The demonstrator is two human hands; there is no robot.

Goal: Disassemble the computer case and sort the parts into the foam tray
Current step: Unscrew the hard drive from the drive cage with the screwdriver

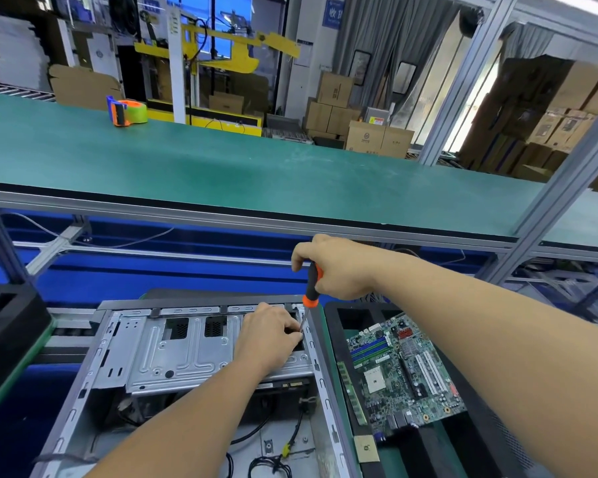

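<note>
The right hand (pixel 339 267) grips the screwdriver (pixel 310 294) upright over the computer case (pixel 194 350); the left hand (pixel 268 334) pinches its tip, likely steadying it on a screw.

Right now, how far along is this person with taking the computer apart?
Partly through. Done: the green motherboard already lies in the black foam tray. In hand: the right hand grips an orange-and-black screwdriver, tip at the silver metal drive cage, where the left hand pinches near the tip. Left: the cage and black cables remain in the grey case.
</note>
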